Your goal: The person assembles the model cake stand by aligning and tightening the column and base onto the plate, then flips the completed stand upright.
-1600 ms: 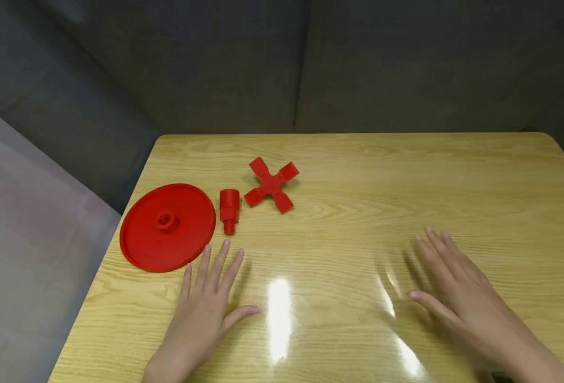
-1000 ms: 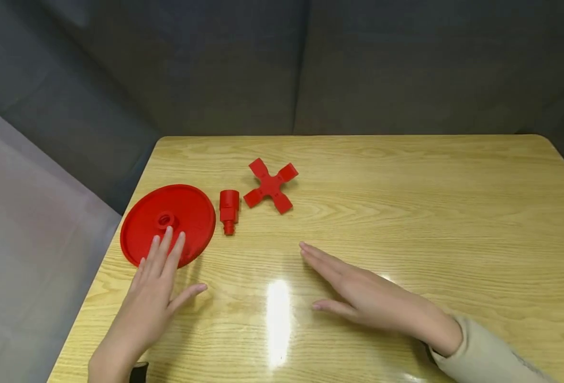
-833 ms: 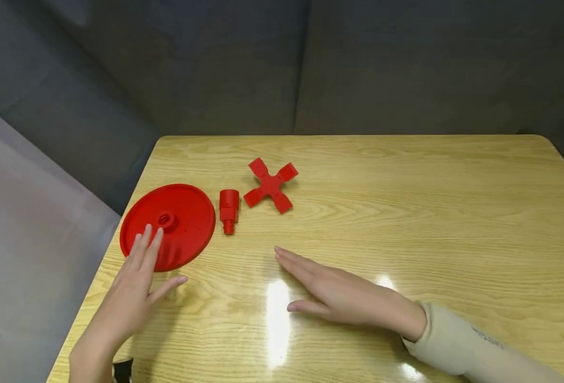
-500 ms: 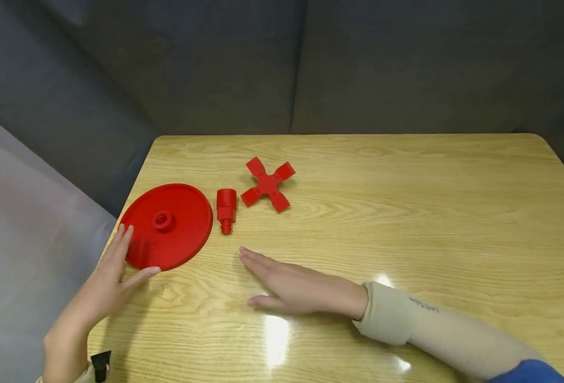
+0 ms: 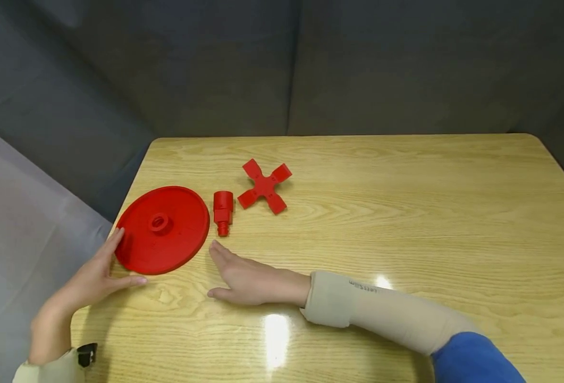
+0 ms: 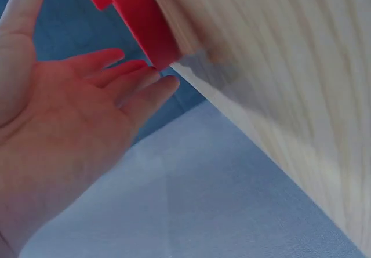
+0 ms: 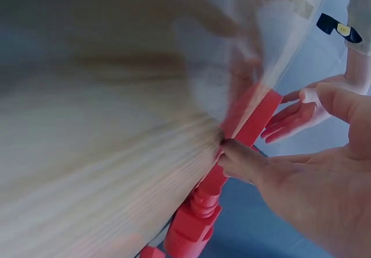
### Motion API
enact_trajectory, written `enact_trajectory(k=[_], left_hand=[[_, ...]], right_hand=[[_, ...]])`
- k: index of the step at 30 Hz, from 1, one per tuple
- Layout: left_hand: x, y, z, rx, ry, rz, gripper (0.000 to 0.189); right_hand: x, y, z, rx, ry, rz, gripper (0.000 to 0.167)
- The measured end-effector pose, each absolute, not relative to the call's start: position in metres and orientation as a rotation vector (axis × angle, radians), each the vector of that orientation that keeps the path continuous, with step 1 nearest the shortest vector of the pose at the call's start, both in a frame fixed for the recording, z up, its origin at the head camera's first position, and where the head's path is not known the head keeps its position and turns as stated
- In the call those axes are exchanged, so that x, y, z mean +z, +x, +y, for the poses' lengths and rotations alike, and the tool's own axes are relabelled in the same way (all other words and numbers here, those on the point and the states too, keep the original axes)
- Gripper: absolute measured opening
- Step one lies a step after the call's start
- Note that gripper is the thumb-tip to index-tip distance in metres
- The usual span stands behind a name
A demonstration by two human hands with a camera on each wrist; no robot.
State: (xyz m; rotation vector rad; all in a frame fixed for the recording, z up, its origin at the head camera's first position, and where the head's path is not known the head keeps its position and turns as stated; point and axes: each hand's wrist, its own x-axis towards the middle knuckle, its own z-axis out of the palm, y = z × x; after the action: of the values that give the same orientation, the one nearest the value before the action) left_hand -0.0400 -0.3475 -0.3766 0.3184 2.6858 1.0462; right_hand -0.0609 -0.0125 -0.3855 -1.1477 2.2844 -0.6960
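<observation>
A round red disc (image 5: 181, 242) with a raised rim and a hollow central boss lies at the table's left side. My left hand (image 5: 92, 279) is at its left rim, fingertips against or very near the edge, thumb stretched out in front. In the left wrist view the left hand (image 6: 69, 110) has extended fingers by the disc's edge (image 6: 148, 26). My right hand (image 5: 253, 279), fingers straight, is just off the disc's right front side. Beside the disc lies a red stepped cylinder with a threaded end (image 5: 223, 207). A red four-armed cross piece (image 5: 264, 185) lies beyond it.
The wooden table (image 5: 406, 213) extends far to the right. Its left edge runs close to the disc and my left hand. Dark cloth (image 5: 382, 69) hangs behind the table, with paler cloth (image 5: 18, 239) at the left.
Both hands have moved left. The left hand went from over the disc's front to its left rim; the right hand crossed from the table's right side to near the disc. The red parts stayed put.
</observation>
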Motion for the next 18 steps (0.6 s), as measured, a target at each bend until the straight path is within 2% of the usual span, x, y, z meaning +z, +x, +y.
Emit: enact_trajectory(k=[18], left_hand=[[-0.385, -0.058, -0.370, 1.060, 0.266, 2.611, 0.121]], right_hand=[[-0.382, -0.071, -0.054, -0.582, -0.948, 2.464, 0.082]])
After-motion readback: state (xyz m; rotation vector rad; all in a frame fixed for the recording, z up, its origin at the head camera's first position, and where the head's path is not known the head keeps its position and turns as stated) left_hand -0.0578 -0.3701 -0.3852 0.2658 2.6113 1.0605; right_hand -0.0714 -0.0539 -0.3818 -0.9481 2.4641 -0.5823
